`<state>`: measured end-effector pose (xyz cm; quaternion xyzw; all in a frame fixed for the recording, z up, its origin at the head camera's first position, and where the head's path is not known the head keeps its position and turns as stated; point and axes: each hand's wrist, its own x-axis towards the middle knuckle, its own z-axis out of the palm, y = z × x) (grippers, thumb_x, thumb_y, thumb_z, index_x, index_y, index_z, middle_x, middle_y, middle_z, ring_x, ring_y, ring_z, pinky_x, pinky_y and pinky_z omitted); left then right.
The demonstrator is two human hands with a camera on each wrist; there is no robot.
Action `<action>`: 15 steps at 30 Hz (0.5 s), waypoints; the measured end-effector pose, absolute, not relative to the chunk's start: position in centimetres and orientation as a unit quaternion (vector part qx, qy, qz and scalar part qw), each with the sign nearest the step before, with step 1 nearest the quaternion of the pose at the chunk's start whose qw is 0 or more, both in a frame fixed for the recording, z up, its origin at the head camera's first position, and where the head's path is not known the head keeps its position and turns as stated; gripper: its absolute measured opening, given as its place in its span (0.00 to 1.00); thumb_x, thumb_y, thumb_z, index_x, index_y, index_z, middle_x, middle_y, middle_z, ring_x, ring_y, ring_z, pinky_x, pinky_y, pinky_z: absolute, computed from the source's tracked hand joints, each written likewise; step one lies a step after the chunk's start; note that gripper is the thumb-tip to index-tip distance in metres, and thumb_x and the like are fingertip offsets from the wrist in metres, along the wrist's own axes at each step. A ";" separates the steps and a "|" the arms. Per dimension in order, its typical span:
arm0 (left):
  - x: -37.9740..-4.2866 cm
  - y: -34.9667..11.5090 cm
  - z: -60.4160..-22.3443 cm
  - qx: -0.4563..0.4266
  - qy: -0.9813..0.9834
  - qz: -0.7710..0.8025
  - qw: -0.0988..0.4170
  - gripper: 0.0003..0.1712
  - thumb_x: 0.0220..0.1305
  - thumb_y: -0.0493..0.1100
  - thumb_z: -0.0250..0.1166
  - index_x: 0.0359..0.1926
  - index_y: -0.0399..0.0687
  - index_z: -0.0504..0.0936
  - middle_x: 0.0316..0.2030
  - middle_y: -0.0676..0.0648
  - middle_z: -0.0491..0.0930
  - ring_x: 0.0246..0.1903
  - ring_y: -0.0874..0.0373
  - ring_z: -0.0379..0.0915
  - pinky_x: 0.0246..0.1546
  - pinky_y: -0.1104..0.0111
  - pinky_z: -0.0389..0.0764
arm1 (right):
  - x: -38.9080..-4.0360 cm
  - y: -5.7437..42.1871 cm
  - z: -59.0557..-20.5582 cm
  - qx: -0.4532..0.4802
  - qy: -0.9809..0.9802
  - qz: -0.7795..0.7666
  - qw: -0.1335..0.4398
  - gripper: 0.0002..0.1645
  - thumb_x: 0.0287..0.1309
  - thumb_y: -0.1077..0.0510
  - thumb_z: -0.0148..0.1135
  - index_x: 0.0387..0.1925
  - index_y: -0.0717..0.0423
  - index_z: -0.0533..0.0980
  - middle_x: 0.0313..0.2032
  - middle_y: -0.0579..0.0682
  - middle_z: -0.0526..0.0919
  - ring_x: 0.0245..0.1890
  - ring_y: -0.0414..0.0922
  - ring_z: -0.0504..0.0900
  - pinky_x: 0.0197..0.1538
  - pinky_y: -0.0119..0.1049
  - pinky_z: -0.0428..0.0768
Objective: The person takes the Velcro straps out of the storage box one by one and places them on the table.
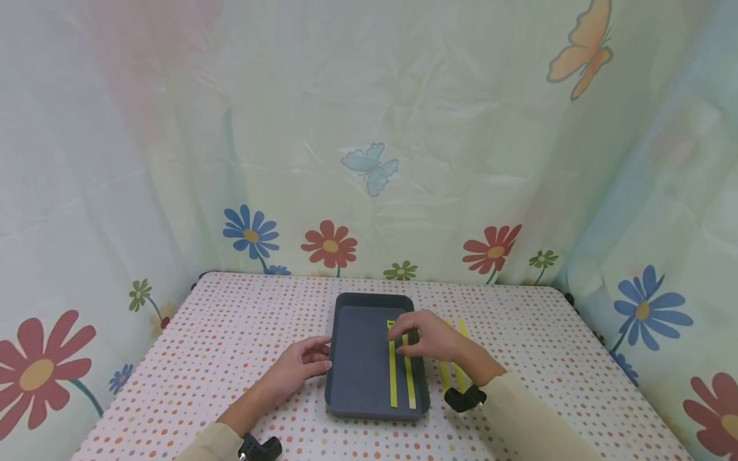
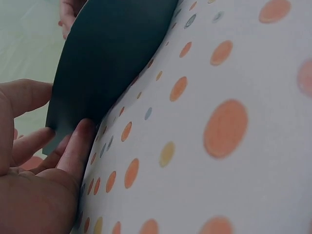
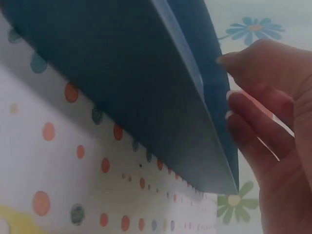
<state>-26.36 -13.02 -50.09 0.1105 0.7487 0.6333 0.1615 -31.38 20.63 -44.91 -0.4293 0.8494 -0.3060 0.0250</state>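
Observation:
A dark grey rectangular tray (image 1: 360, 358) lies on the dotted table. Two long flat yellow strips (image 1: 393, 381) run lengthwise along the right part of its floor. My left hand (image 1: 296, 368) is at the tray's left side, fingertips against the outer wall in the left wrist view. Over the tray's right part hovers my right hand (image 1: 429, 336), fingers loosely bent, covering the upper stretch of the strips. Its thumb and fingertips stand apart by the tray rim (image 3: 195, 73) in the right wrist view, with nothing visible between them.
More yellow strips (image 1: 459, 376) lie on the table to the right of the tray, partly under my right forearm. The table cloth (image 1: 277, 307) is white with coloured dots. A flowered curtain (image 1: 426, 211) hangs behind and at both sides.

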 end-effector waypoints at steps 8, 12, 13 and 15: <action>-26.3 -13.0 -50.1 0.112 0.746 0.637 0.159 0.36 0.69 0.40 0.68 0.74 0.38 0.67 0.59 0.37 0.76 0.52 0.56 0.78 0.51 0.66 0.82 | -32.0 19.1 -44.1 -0.457 0.860 -0.203 0.100 0.13 0.56 0.64 0.74 0.44 0.52 0.88 0.48 0.44 0.88 0.52 0.40 0.84 0.56 0.44 0.84; -26.4 -13.0 -50.1 0.114 0.745 0.637 0.159 0.36 0.69 0.40 0.68 0.73 0.38 0.67 0.59 0.37 0.76 0.52 0.56 0.78 0.51 0.66 0.82 | -32.0 18.6 -44.0 -0.450 0.869 -0.173 0.116 0.13 0.54 0.64 0.76 0.42 0.49 0.88 0.46 0.41 0.87 0.53 0.40 0.83 0.58 0.42 0.82; -26.4 -13.0 -50.1 0.115 0.745 0.637 0.159 0.36 0.69 0.40 0.68 0.73 0.38 0.67 0.59 0.37 0.76 0.52 0.56 0.78 0.52 0.66 0.82 | -32.0 18.5 -44.0 -0.447 0.871 -0.166 0.121 0.13 0.54 0.64 0.76 0.41 0.49 0.88 0.47 0.40 0.87 0.53 0.39 0.83 0.59 0.41 0.82; -26.4 -13.0 -50.0 0.114 0.746 0.636 0.158 0.36 0.69 0.40 0.68 0.73 0.38 0.67 0.59 0.38 0.76 0.52 0.56 0.78 0.52 0.66 0.82 | -32.1 18.3 -44.1 -0.450 0.871 -0.149 0.125 0.13 0.54 0.63 0.76 0.41 0.47 0.88 0.46 0.38 0.86 0.54 0.39 0.82 0.59 0.40 0.82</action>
